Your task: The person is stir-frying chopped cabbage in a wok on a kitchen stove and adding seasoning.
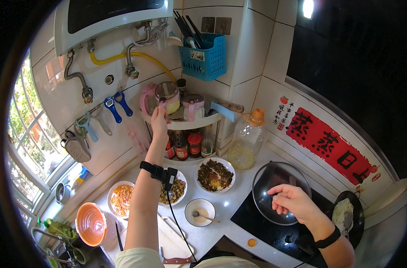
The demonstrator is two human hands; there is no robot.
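Note:
My left hand (160,121) reaches to the corner shelf, its fingers closed on the pink handle of a lidded seasoning jar (168,95) with pale yellow contents. Beside it on the shelf stands a second lidded jar (194,109) holding something white. My right hand (288,201) hovers over a glass pan lid (267,174) at the cooktop, fingers loosely curled and apart, holding nothing. Below the shelf, a white bowl (215,175) holds dark chopped food topped with powdered seasonings. A small bowl (200,212) contains a little pale liquid and a spoon. My left forearm partly hides a bowl of chopped greens (176,189).
A bowl of reddish-orange food (120,200) and an orange bowl (89,222) stand left. A large oil bottle (247,147) is by the wall. A knife (177,260) lies by a cutting board (170,231). A pan of pale food (345,212) sits right of the black cooktop (245,214).

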